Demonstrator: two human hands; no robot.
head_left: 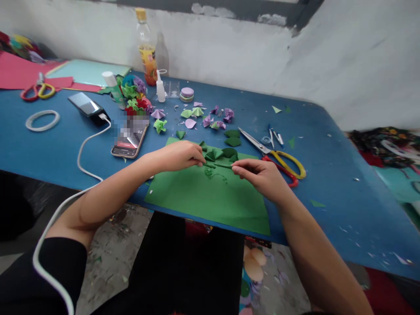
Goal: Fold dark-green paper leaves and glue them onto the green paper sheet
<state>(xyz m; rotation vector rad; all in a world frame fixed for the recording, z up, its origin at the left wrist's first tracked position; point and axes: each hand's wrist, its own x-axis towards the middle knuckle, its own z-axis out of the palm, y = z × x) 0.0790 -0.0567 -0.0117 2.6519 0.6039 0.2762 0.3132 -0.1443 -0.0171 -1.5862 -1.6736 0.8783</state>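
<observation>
Left hand [184,156] pinches one thin green strip [210,166], right hand [259,173] has a second strip [223,166], mid-frame over the green sheet [206,203]. Juice bottle [147,51], upper left of the frame, looks orange low down, clear up top; hard to tell what's inside the white squeeze bottle [160,91].

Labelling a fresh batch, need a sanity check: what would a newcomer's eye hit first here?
Probably the bright green sheet at the near edge of the blue table, with the left hand and right hand pinching thin green pieces above it. Next, the large scissors with red and yellow handles, just beyond the right hand. Then the yellow-capped bottle standing at the back by the wall.
</observation>
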